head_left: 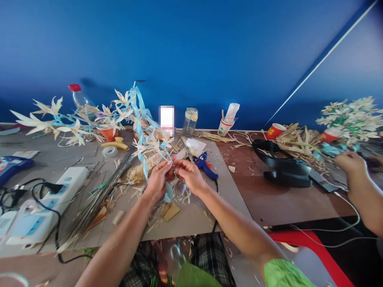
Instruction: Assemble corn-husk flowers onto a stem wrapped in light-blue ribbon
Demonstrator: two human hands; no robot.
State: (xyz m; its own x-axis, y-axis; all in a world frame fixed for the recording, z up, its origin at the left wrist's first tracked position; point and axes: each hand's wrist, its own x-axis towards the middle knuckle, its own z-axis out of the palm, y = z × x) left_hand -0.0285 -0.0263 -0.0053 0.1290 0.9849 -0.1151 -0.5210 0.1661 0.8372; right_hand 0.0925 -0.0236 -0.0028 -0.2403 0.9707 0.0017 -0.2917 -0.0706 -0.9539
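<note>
the left hand [160,177] and right hand [189,173] are nearly closed, fingertips pinching the blue-wrapped stem [170,159] just left of the glue gun [206,165]. the stem's long axis slants up and leftward; its pale flower [153,146] points away from the gun. blue ribbon [168,194] hangs below the hands, also left of the gun.

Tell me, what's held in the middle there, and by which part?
The left grip and right grip meet on a pale flower sprig, holding its blue-wrapped stem just below the blooms.
</note>
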